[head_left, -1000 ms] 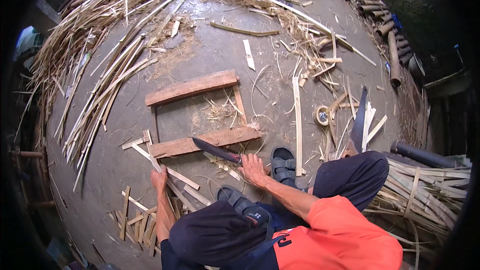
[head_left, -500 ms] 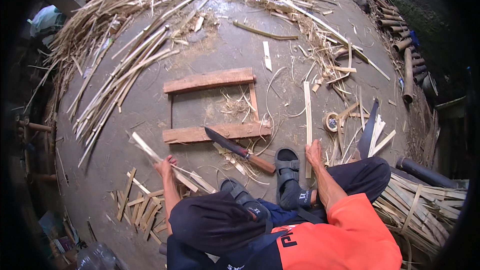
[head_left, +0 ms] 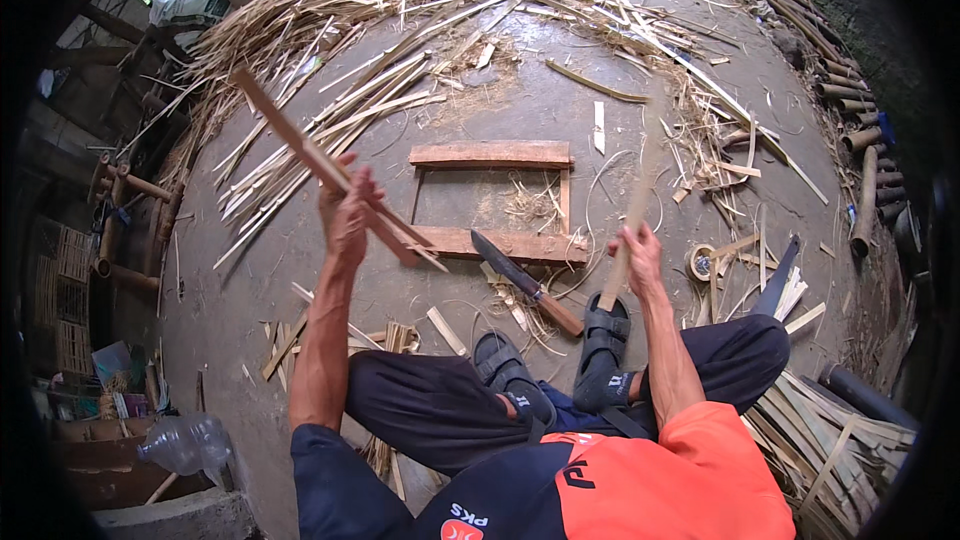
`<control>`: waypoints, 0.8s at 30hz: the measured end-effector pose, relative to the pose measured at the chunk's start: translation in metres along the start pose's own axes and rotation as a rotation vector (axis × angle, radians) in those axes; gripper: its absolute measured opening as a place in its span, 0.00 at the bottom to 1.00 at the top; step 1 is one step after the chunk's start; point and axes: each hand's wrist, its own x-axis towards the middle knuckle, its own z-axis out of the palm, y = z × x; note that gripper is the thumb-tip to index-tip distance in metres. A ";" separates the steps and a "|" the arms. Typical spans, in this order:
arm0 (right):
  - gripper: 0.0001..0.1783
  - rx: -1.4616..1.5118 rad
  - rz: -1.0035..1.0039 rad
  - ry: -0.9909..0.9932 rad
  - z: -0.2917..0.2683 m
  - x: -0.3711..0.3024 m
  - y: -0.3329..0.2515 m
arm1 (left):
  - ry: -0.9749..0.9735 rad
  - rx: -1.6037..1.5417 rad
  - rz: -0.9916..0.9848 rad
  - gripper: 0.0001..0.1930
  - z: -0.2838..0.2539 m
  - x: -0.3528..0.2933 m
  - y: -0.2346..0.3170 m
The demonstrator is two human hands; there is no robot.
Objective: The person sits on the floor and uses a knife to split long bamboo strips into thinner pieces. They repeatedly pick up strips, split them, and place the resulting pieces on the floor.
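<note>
The person's left hand is closed around a broad brown strip and at least one thinner strip, all held at a slant, upper ends toward the left. How many pieces are in this grip cannot be told. The right hand is closed around a single long pale strip, held steeply, its upper part blurred. The lower end is near the right sandal; contact cannot be confirmed.

Between the hands, on the grey floor, lies a rectangular wooden frame with two thick bars and two thin side pieces. A knife lies on the near side of it, handle toward the right sandal, blade tip overlapping the near bar in view. Shavings lie within the frame.

Right of the right hand are a small round tan item and, beyond it, a saw. A tied bundle of strips lies beside the right knee. Loose strips are heaped at far left.
</note>
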 end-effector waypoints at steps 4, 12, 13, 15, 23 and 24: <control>0.15 0.083 0.086 -0.380 0.048 -0.010 -0.032 | -0.161 -0.133 -0.233 0.20 0.046 -0.026 -0.019; 0.25 -0.122 0.106 -0.547 0.120 -0.051 -0.028 | -0.295 -0.452 -0.592 0.20 0.077 -0.054 -0.059; 0.25 -0.212 -0.035 -0.560 0.131 -0.054 -0.023 | -0.254 -0.497 -0.592 0.19 0.078 -0.053 -0.063; 0.25 -0.370 -0.315 -0.570 0.143 -0.047 -0.005 | -0.234 -0.604 -0.608 0.18 0.087 -0.048 -0.064; 0.24 -0.484 -0.615 -0.707 0.162 -0.049 -0.031 | -0.247 -0.254 -0.404 0.19 0.105 -0.023 -0.052; 0.21 -0.430 -0.539 -0.680 0.163 -0.053 -0.033 | -0.233 -0.235 -0.401 0.20 0.108 -0.025 -0.045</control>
